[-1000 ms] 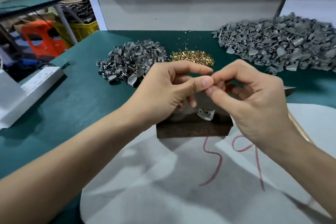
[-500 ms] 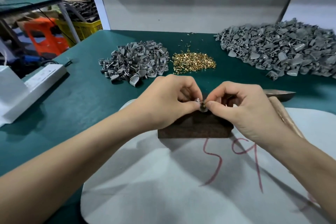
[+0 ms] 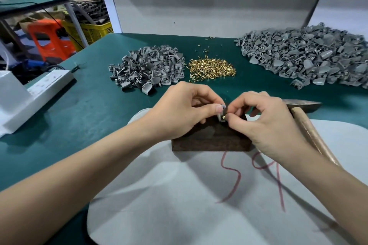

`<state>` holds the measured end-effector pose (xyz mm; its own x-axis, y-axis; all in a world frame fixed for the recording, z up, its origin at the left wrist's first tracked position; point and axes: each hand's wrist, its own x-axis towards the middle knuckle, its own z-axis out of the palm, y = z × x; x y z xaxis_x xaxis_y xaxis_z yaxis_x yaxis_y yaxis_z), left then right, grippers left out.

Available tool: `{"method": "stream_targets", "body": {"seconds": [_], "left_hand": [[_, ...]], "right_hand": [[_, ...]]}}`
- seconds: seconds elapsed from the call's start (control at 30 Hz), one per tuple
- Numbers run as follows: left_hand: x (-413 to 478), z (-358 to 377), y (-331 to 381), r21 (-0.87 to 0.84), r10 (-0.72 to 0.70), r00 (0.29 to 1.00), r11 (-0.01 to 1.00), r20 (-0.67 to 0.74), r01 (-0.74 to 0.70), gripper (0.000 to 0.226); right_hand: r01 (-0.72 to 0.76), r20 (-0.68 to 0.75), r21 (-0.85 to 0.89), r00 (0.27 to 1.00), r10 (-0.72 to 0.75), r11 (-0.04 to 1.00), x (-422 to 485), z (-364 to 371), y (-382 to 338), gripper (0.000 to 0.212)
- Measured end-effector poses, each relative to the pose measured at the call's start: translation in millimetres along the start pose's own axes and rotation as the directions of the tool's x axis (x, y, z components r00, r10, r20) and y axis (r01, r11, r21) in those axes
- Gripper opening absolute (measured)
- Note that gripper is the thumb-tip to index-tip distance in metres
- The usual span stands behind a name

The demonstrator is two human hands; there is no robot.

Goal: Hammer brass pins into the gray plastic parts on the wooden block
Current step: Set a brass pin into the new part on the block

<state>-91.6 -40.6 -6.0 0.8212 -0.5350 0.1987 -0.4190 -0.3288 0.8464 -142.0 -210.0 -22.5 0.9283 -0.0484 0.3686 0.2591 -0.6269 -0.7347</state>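
A dark wooden block (image 3: 211, 141) sits on a pale grey sheet in front of me. My left hand (image 3: 183, 111) pinches a small gray plastic part (image 3: 222, 112) upright on the block's top. My right hand (image 3: 266, 123) pinches a brass pin (image 3: 223, 117) against that part. A hammer (image 3: 310, 129) with a wooden handle lies to the right, its metal head pointing right, partly hidden behind my right hand.
On the green table lie a small heap of gray parts (image 3: 147, 71), a pile of brass pins (image 3: 213, 69) and a large heap of gray parts (image 3: 306, 59) at the right. A white device (image 3: 29, 95) stands at the left. The grey sheet (image 3: 199, 205) bears red marks.
Both hands came down from above the block onto its top. The gray part that lay on the block is now held upright by my left hand, with the pin at it.
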Motion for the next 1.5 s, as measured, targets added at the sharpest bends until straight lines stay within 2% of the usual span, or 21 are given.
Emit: {"method": "stream_targets", "body": {"seconds": [0.17,0.27,0.37,0.57,0.7,0.83,0.93,1.03,1.17,1.27,1.37,1.5], "left_hand": [[0.3,2.8,-5.1,0.074,0.072,0.996,0.995,-0.049,-0.068,0.006],[-1.5,5.8,-8.4,0.104,0.149,0.986,0.984,-0.068,-0.142,0.006],[-5.1,9.3,-11.1,0.148,0.229,0.970,0.965,-0.086,-0.215,0.006],[-15.5,16.3,-19.8,0.126,0.283,0.936,0.957,-0.208,-0.262,0.006],[-24.1,23.5,-25.4,0.142,0.307,0.908,0.950,-0.284,-0.276,0.013],[-29.3,25.4,-25.8,0.091,0.280,0.908,0.960,-0.313,-0.265,0.017],[-29.7,24.7,-24.1,0.101,0.265,0.919,0.964,-0.293,-0.246,0.028],[-30.2,24.0,-22.8,0.096,0.252,0.925,0.967,-0.283,-0.235,0.028],[-30.6,23.3,-21.4,0.096,0.251,0.923,0.968,-0.292,-0.233,0.021],[-30.6,23.5,-20.6,0.103,0.248,0.921,0.968,-0.299,-0.228,0.023],[-30.9,23.4,-20.5,0.081,0.214,0.923,0.977,-0.321,-0.198,0.025],[-30.7,24.3,-22.2,0.097,0.207,0.922,0.978,-0.327,-0.185,0.025]], "right_hand": [[-0.055,0.026,0.226,0.998,0.050,0.973,2.1,-3.2,-1.0,0.018],[-0.047,0.061,0.169,0.997,0.037,0.985,2.0,-2.2,-0.7,0.027],[-0.067,0.042,0.115,0.997,0.063,0.991,1.5,0.1,0.0,0.025],[-0.128,0.047,0.227,0.992,0.120,0.966,-2.1,2.8,-4.6,0.019],[-0.115,0.063,0.228,0.993,0.103,0.967,-3.0,4.6,-6.1,0.020],[-0.123,0.096,0.205,0.990,0.106,0.971,-4.1,5.8,-5.1,0.019],[-0.135,0.130,0.172,0.985,0.113,0.976,-3.9,6.0,-4.5,0.017],[-0.146,0.138,0.180,0.983,0.122,0.973,-2.9,6.0,-3.8,0.018],[-0.208,0.077,0.333,0.978,0.194,0.920,-2.3,2.3,-3.8,0.022],[-0.251,0.110,0.399,0.968,0.225,0.882,-4.2,2.7,-5.3,0.018],[-0.264,0.129,0.359,0.964,0.232,0.895,-6.4,5.5,-6.6,0.012],[-0.262,0.132,0.317,0.964,0.231,0.912,-7.0,5.1,-7.0,0.020]]}}
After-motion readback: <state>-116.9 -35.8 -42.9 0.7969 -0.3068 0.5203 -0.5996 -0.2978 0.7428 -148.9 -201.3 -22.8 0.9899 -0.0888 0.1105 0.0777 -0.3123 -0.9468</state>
